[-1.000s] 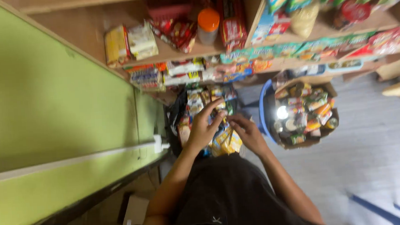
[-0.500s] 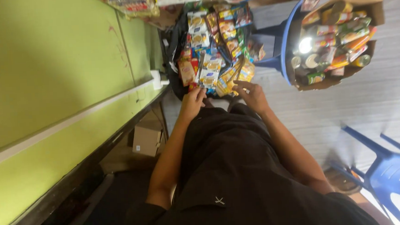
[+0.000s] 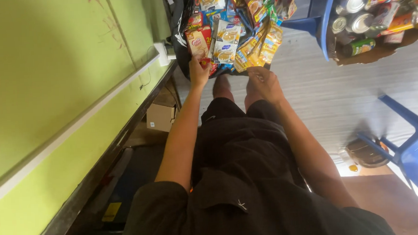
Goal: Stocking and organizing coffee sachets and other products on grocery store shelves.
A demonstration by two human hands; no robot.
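Pale plank floor [image 3: 341,96] underfoot, green wall [image 3: 49,68] on the left, blue plastic chair [image 3: 410,145] at lower right, cardboard box of tins [image 3: 375,23] at upper right. Left hand [image 3: 198,71] raised with fingers closed around the lower edge of one red-and-cream sachet pack [image 3: 198,41], held just beside the hanging rack of snack packets [image 3: 242,30]; right hand [image 3: 263,81] held palm down just under the yellow packets [image 3: 258,50], fingers loosely curled, grip not discernible. Counted: one pack in hand, two feet, one chair; hanging packets too many and overlapped to count.
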